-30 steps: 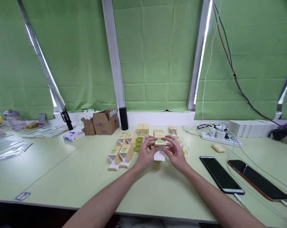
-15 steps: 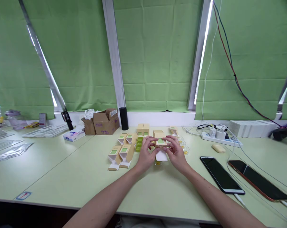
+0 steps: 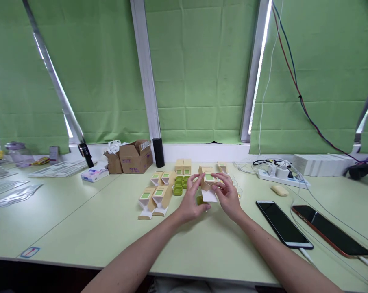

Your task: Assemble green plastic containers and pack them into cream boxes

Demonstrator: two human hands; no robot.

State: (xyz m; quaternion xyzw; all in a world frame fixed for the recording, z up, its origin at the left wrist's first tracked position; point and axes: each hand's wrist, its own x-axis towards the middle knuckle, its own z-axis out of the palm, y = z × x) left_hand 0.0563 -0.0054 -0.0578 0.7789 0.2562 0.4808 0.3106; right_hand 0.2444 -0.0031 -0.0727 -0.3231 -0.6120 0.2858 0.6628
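Observation:
A small tan carton (image 3: 205, 184) with a green square window is between my hands, its white end flap (image 3: 209, 196) hanging open toward me. My right hand (image 3: 229, 196) grips the carton on its right side, fingers on top and thumb near the flap. My left hand (image 3: 190, 203) has its fingertips at the carton's left edge and its thumb spread low, apart from the carton. A small green container (image 3: 199, 200) shows partly behind my left hand, below the carton. Green square containers (image 3: 178, 190) stand beyond my left hand.
Open tan cartons (image 3: 162, 196) stand to the left, closed cartons (image 3: 183, 167) at the back. Clear plastic trays (image 3: 238, 189) lie behind my right hand. Rightward are two phones (image 3: 284, 224), a power strip (image 3: 283, 179) and cables. A brown cardboard box (image 3: 136, 158) and black cylinder (image 3: 158, 152) stand back left.
My left thumb has moved down and away from the carton, opening that hand. The carton has shifted slightly right and tilted, while my right hand stays on it.

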